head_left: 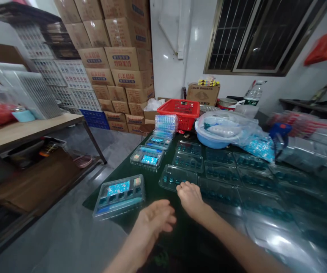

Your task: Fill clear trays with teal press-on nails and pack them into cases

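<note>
Clear plastic makes up the trays spread over the dark green table (109, 237), and the action in hand appears to be the right hand (190, 195) working at the near edge of a molded tray (170, 175), the leftmost in the nearest row. Its fingers are bent close together at that tray's near right corner; whether they pinch the rim or merely rest by it, I cannot tell. The left hand (155, 220) is held in the air, its fingers loosely spread and apart from any tray, between the molded tray and a filled tray (119, 195) at the table's left edge. Lifting so thin a tray from that corner would, I judge, call for a light pinch on the rim, with the left hand supporting the opposite side so it does not flex. Counted: two hands; one filled tray nearest, holding one blue patterned packet (118, 188), one pale block (137, 181) and at least one blue stick (120, 205); two more filled trays beyond, (148, 157) and (157, 142), then a group too overlapped to count. The leftmost column of trays without packets has three; those farther right blur together. Behind stand one red basket (190, 122), one blue basin (213, 142) and one water bottle (254, 94).
</note>
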Demonstrator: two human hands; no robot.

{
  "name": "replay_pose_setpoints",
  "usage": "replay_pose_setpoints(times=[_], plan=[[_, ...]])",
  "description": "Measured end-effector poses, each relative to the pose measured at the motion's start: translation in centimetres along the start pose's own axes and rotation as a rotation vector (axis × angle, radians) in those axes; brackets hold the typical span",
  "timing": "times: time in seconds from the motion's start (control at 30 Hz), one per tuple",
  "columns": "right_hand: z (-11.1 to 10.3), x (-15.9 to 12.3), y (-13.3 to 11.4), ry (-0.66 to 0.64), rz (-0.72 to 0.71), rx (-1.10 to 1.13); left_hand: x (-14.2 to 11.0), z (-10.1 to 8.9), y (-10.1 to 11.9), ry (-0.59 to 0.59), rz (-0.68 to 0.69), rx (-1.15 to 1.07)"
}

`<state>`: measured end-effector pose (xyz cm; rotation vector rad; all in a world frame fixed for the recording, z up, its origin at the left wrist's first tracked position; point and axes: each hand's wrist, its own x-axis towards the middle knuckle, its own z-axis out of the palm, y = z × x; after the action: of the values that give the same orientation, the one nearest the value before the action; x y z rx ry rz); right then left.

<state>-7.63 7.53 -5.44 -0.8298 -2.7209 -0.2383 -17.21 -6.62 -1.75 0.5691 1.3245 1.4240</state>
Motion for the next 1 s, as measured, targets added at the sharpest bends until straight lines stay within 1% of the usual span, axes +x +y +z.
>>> replay_pose_setpoints(times=[0.07,0.13,0.17,0.2,0.3,0.37,0.43,0.53,0.6,0.67,0.77,0.83,0.9,1.0], plan=[[-0.4,-0.1,-0.1,0.029,-0.024,0.007,0.7,0.9,-0.9,0.107,-0.020,-0.161],[-1.2,-0.6,-0.7,0.070,-0.031,0.009,1.4,1.3,-1.1,0.203,0.011,-0.258],[-1.7,-1.0,-1.2,0.108,-0.040,0.018,1.7,1.4,-1.0,0.231,0.032,-0.301],[-2.3,-1.4,-1.9,0.160,-0.059,0.036,1.9,1.5,-0.9,0.233,0.053,-0.348],[-4.2,-2.9,-4.4,0.366,-0.156,0.122,2.0,1.6,-0.7,0.152,0.107,-0.532],[-5.3,-3.5,-6.1,0.458,-0.212,0.182,1.7,1.2,-0.7,0.107,0.158,-0.663],[-6.0,-3.7,-7.6,0.496,-0.239,0.232,1.3,0.6,-0.7,0.056,0.230,-0.750],[-7.0,-3.0,-9.4,0.536,-0.276,0.292,0.6,-0.9,0.1,-0.073,0.362,-0.772],[-7.9,-2.4,-10.4,0.556,-0.275,0.315,0.2,-2.0,1.3,-0.109,0.426,-0.768],[-9.2,-1.9,-10.9,0.573,-0.250,0.339,-0.1,-3.4,3.0,-0.110,0.457,-0.782],[-10.5,-1.1,-10.2,0.579,-0.179,0.408,0.2,-6.0,6.2,-0.114,0.471,-0.802],[-10.3,-0.2,-8.6,0.516,-0.122,0.501,1.0,-7.8,8.5,-0.109,0.472,-0.760],[-8.7,1.2,-6.6,0.393,-0.040,0.614,2.2,-9.4,10.9,-0.100,0.473,-0.675],[-4.7,4.1,-3.8,0.229,0.163,0.719,5.0,-10.9,13.8,-0.098,0.460,-0.565]])
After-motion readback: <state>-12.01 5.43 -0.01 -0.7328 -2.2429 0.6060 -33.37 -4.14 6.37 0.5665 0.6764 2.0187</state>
